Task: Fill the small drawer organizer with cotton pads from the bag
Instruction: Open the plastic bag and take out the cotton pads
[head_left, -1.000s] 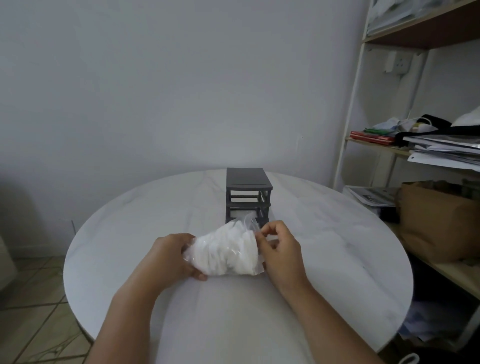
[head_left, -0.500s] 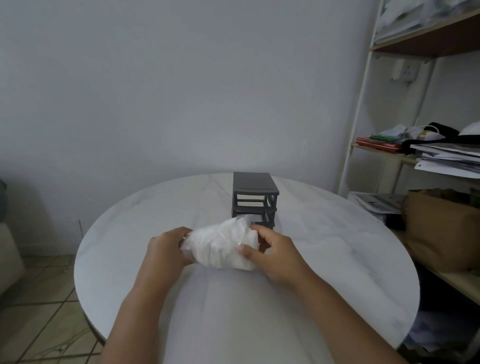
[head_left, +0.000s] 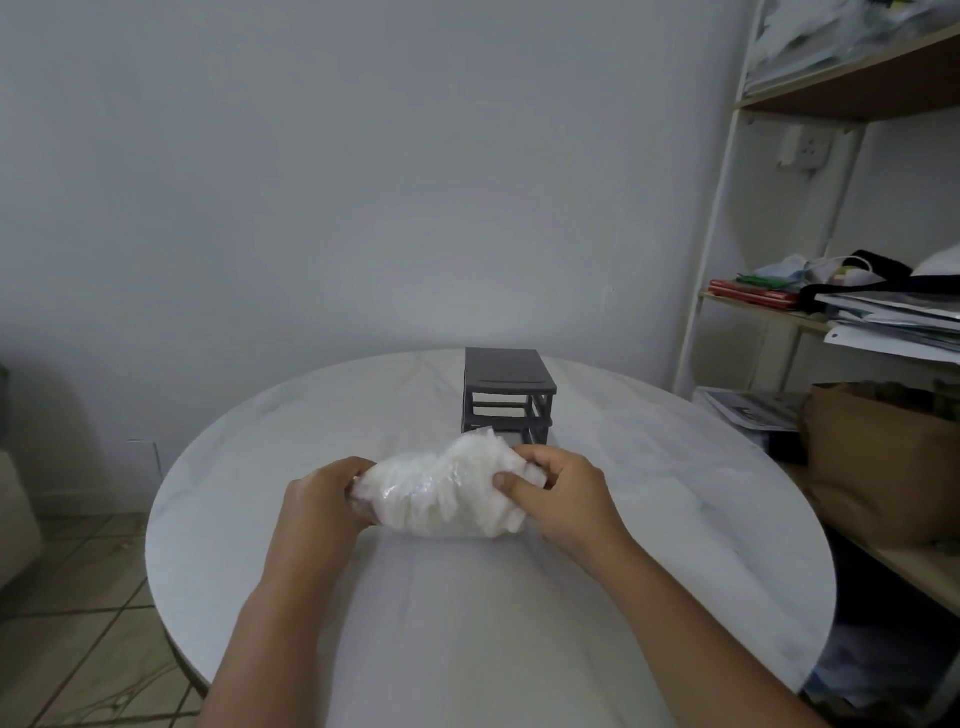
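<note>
White cotton pads (head_left: 431, 499) show through my clear bag (head_left: 483, 441), the drawer organizer (head_left: 506, 374) beyond is dark grey, the table (head_left: 675, 493) white with faint grey marbling, the paper sack (head_left: 872, 467) at my right brown.

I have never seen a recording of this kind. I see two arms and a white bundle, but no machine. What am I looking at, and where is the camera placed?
There is no machine here. A person wears a wide-angle camera on the head, looking forward and down, so the two arms are that person's own. The left hand and the right hand both grip a clear plastic bag of white cotton pads over a round white table. Behind the bag a small dark grey plastic drawer organizer stands on the table. At the right is a shelf unit with papers and a brown paper bag.
</note>
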